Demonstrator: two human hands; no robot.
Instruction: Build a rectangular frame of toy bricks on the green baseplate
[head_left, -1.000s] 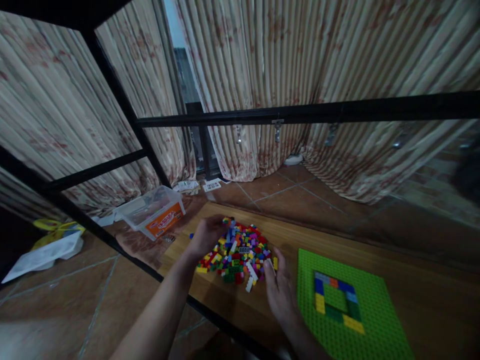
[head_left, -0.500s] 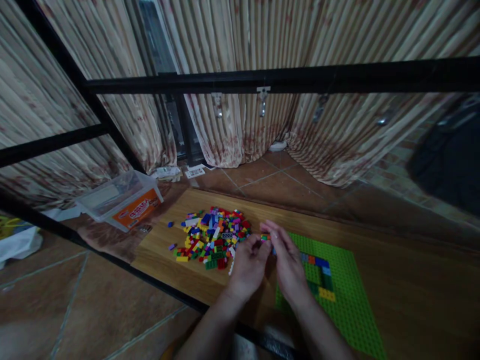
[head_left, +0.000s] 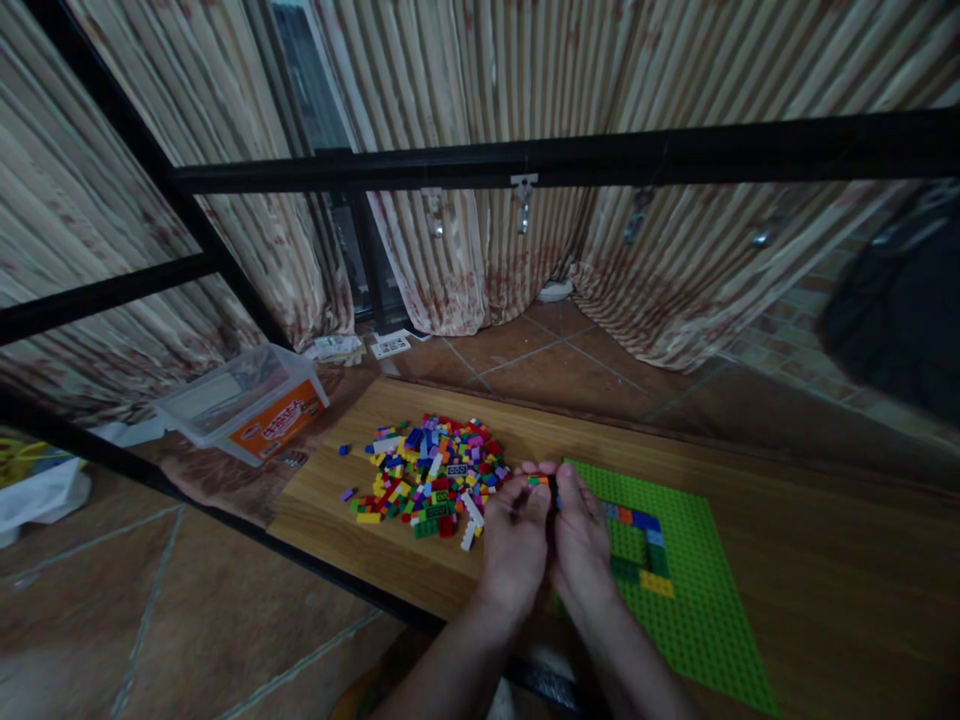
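In front of me my left hand point(head_left: 515, 545) pinches a few small building bricks point(head_left: 538, 481), orange and green ones among them. My right hand point(head_left: 583, 530) is closed against the same bricks, its fingers curled behind them and its thumb at their right side. The palms hide part of what is held. Below and right of my right hand lies a green baseplate point(head_left: 712, 600). A frame of blue, orange, green and yellow bricks point(head_left: 655, 584) is built on it, partly covered by my right hand and forearm. Left of my hands spreads a pile of loose bricks point(head_left: 431, 470).
All this rests on a wooden tabletop point(head_left: 817, 580) with a dark metal edge. A clear plastic box point(head_left: 247, 400) with an orange label stands at the left. A black bar point(head_left: 480, 165) crosses ahead, with striped curtains point(head_left: 525, 90) behind it.
My hands have come closer together round the bricks, and the right fingers have curled in from a straighter pose. White bricks near my left hand now show more.
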